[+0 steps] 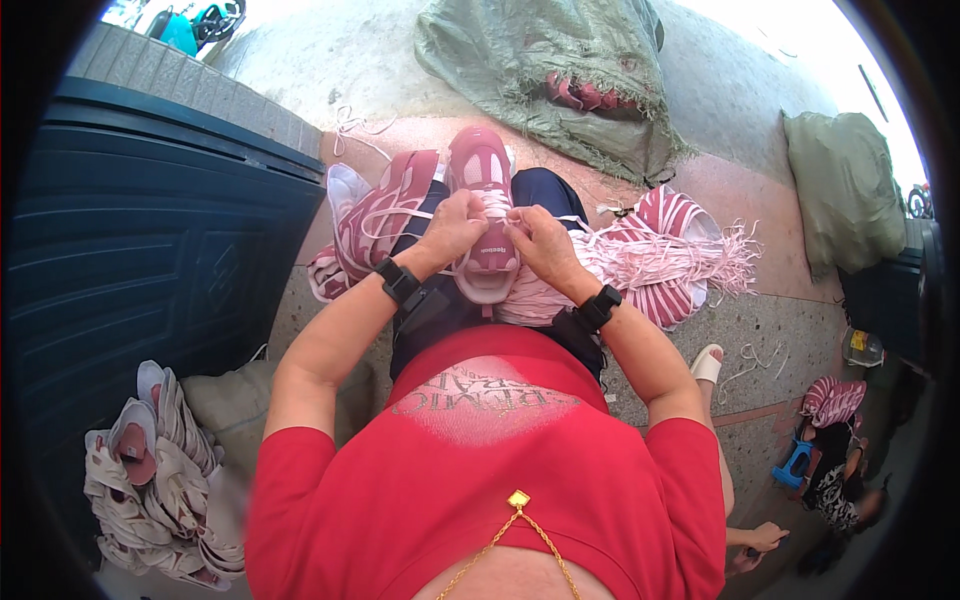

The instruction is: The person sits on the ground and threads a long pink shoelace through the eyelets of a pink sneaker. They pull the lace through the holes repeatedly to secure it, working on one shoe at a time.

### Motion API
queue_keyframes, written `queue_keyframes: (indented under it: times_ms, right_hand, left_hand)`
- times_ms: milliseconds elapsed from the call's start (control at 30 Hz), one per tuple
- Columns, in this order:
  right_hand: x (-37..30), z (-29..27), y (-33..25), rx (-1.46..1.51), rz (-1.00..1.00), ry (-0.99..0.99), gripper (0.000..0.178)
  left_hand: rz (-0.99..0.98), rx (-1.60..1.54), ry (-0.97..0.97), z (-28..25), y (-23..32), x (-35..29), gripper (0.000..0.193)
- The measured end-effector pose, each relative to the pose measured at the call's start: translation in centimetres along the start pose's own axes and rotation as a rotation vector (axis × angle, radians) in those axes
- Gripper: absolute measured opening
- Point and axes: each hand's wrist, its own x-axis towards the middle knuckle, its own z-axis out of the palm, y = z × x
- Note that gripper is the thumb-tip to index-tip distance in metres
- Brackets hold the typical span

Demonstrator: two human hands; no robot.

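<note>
Directly beneath the fingers, I have the pink shoe on the lap, toe outward, apparently for support. The left hand and right hand each pinch white lace, presumably for control. Pink uppers border the left fingers, a lace bundle the right; I judge upward travel freest.

Your pink sneaker pairs matt mesh w/ smooth, leather-look panels & soft fabric laces, nr. a rough, frayed woven-plastic sack. At L, a smooth blue door, apparently painted metal. Your pendant: glossy gold-tone metal; your red tee: matt cloth.
</note>
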Motion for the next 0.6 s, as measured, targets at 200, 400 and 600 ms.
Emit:
queue_keyframes:
  times_ms: [200, 400, 600]
  right_hand:
    - [3.1, 1.0, 1.5, 0.081, -0.062, -0.171, 0.027]
    - [3.7, -5.0, -3.0, 0.854, 0.323, -0.171, 0.015]
    - [4.2, -8.0, -2.5, 0.571, 0.31, 0.007, 0.027]
  left_hand:
    - [-0.014, -0.036, -0.089, -0.7, 0.3, 0.2, 0.019]
    - [0.348, 0.372, -0.171, -2.3, 4.5, 0.9, 0.024]
    - [0.363, -0.287, 0.012, -10.9, 19.0, 5.3, 0.022]
